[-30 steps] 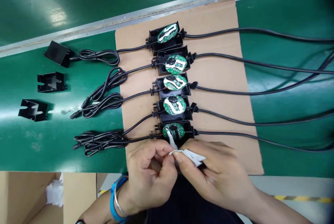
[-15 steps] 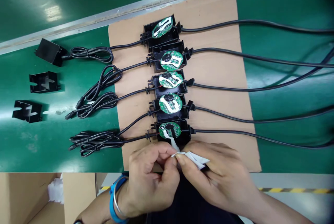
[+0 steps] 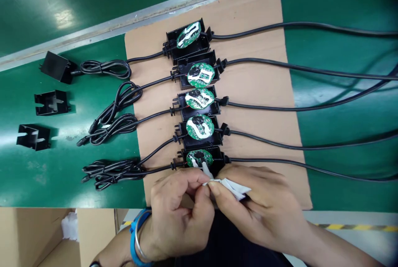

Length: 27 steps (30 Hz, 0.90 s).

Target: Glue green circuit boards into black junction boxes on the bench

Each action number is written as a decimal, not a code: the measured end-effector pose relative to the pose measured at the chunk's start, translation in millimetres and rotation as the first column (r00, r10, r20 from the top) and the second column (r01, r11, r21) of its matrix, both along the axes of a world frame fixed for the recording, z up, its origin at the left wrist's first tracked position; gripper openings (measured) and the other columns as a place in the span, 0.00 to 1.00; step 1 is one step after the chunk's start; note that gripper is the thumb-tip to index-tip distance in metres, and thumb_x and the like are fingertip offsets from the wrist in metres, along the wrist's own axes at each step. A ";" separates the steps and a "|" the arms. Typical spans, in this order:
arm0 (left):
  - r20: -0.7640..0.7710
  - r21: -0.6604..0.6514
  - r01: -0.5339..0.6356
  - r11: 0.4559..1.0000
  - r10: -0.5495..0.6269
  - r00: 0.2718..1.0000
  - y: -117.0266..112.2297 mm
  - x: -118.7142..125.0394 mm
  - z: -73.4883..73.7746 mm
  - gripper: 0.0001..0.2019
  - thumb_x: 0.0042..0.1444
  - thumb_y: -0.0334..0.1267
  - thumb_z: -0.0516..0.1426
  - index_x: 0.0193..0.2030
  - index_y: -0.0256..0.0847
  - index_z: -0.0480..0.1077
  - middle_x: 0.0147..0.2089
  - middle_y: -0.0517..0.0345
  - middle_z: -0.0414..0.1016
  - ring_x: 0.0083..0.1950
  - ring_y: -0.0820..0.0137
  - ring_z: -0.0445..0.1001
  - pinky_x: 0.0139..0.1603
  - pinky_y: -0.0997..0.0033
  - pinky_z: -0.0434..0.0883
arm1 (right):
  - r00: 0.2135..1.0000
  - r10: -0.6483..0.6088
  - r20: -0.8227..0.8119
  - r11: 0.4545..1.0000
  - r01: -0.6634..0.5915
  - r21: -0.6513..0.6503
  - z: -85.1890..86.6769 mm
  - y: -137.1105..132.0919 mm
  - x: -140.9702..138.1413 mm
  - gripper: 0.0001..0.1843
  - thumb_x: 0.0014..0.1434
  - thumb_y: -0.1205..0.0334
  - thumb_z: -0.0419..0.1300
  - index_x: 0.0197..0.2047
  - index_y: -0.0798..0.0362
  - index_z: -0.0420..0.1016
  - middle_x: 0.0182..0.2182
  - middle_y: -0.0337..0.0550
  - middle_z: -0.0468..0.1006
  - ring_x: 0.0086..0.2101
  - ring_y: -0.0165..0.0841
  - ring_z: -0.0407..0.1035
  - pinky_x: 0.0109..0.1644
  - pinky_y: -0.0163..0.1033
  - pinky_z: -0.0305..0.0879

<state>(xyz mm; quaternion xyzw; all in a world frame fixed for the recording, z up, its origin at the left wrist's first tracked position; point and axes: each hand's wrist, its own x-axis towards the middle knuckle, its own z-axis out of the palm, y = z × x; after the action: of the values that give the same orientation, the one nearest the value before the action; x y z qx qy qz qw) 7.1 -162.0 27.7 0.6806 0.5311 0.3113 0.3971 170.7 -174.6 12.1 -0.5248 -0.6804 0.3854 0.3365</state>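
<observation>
Both hands are closed on a crumpled white squeeze tube (image 3: 234,188) at the front edge of the cardboard. My left hand (image 3: 182,213) pinches it near the nozzle, while my right hand (image 3: 261,209) grips its folded body. The nozzle points at the nearest round green circuit board (image 3: 199,156), where some white paste (image 3: 194,162) lies. This board sits in an open black housing (image 3: 217,153), partly hidden by my hands. Behind it stand several similar housings, each with a green circuit board (image 3: 200,127) bearing white paste lines.
Black cables (image 3: 267,137) run right from the housings; bundled cables (image 3: 115,171) lie to the left. Several black plastic covers (image 3: 51,102) stand on the green table (image 3: 18,184). Under the housings is a cardboard sheet (image 3: 255,88). A cardboard box (image 3: 93,234) is below left.
The nozzle has shifted slightly right over the nearest board, apart from the paste on its left side. Both hands keep their grip on the squeeze tube. The view has moved a little.
</observation>
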 end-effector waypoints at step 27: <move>0.150 -0.121 -0.011 0.993 0.029 0.988 -11.3 -31.6 -12.4 0.09 0.60 0.33 0.60 0.47 0.39 0.72 0.34 0.61 0.81 0.32 0.76 0.79 0.34 0.80 0.75 | 0.999 -0.035 -0.008 0.996 0.034 -0.081 5.4 2.1 1.8 0.11 0.64 0.66 0.60 0.28 0.54 0.71 0.22 0.37 0.72 0.22 0.25 0.65 0.25 0.32 0.60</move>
<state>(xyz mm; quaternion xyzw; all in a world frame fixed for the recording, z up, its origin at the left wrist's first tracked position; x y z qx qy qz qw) -24.5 -173.3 15.4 0.6245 0.5240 0.3336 0.4734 172.5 -172.5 17.5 -0.5477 -0.6534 0.4092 0.3249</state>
